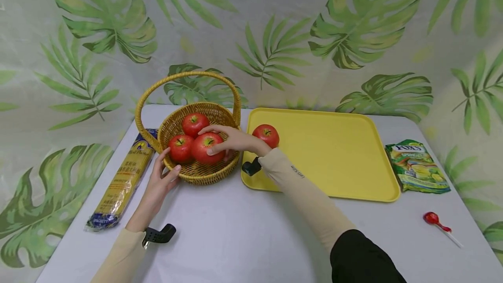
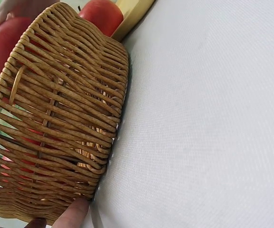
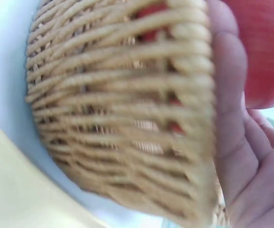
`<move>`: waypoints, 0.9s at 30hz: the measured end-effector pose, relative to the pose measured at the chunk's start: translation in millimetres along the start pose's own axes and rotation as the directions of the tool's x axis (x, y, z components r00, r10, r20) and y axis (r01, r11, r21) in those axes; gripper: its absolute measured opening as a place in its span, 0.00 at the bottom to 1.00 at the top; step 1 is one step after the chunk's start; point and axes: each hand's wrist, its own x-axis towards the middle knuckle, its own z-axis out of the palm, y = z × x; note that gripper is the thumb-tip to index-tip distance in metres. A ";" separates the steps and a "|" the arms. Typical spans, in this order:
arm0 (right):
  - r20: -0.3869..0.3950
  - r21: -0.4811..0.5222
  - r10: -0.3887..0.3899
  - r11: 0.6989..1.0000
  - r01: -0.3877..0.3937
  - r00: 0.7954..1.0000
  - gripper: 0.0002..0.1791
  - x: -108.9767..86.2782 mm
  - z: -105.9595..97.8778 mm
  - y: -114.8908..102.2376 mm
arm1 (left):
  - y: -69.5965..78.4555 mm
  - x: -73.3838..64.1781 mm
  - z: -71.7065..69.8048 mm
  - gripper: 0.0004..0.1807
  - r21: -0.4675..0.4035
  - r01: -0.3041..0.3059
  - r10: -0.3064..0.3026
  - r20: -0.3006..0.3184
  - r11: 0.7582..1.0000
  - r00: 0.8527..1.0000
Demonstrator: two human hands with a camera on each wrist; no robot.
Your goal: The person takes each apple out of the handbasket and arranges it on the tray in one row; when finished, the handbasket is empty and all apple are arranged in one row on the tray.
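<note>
Apple in the grasp, and it's right at the mouth of the basket! The right hand has it from the right side, fingers curved over the far side, thumb pressed on the near side, the fruit snug between them with no gap showing. Over to the right wrist view: those fingers lie between the red skin and the wicker rim, touching the fruit, its bulk standing above the edge. Whether its underside rests on the wicker is hidden. Across on the other flank, the left hand holds the basket by its near left side, thumb and fingers spread apart along the wall, a fingertip against the weave in the left wrist view. Inside, a second apple sits just behind the held one, a third apple just to its left, close by the left fingertips. And out on the yellow tray, a fourth apple stands at the left end, just beyond the right wrist. Spaghetti lies left of the basket; far right, a Fox's bag touches the tray's edge, a lollipop nearer the front.
</note>
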 end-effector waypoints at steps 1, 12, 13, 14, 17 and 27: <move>-0.009 0.014 0.002 1.000 -0.002 1.000 0.31 -2.3 -2.6 -0.6 | 0.0 -0.1 0.0 0.37 0.003 0.000 0.000 -0.002 1.000 1.000; -0.078 0.032 -0.024 0.999 0.027 0.997 0.31 -31.0 -32.1 -3.8 | -1.1 0.7 -0.9 0.37 0.005 0.001 -0.001 0.000 1.000 1.000; -0.088 0.027 -0.025 0.999 0.027 0.996 0.31 -34.0 -35.3 -3.2 | -1.2 0.8 -1.0 0.37 0.004 0.002 -0.002 0.001 1.000 1.000; -0.100 0.020 -0.025 0.999 0.027 0.995 0.31 -37.2 -38.6 -2.2 | -1.3 0.9 -1.1 0.37 0.004 0.003 -0.003 0.002 1.000 1.000; -0.138 0.010 -0.015 1.000 0.016 0.990 0.31 -47.8 -49.3 0.9 | -1.5 0.9 -1.2 0.37 0.004 0.003 -0.003 0.004 1.000 1.000; -0.301 -0.029 0.022 0.999 -0.032 0.953 0.32 -89.5 -89.0 16.4 | -0.9 0.2 -1.3 0.38 0.006 0.002 -0.002 0.001 1.000 1.000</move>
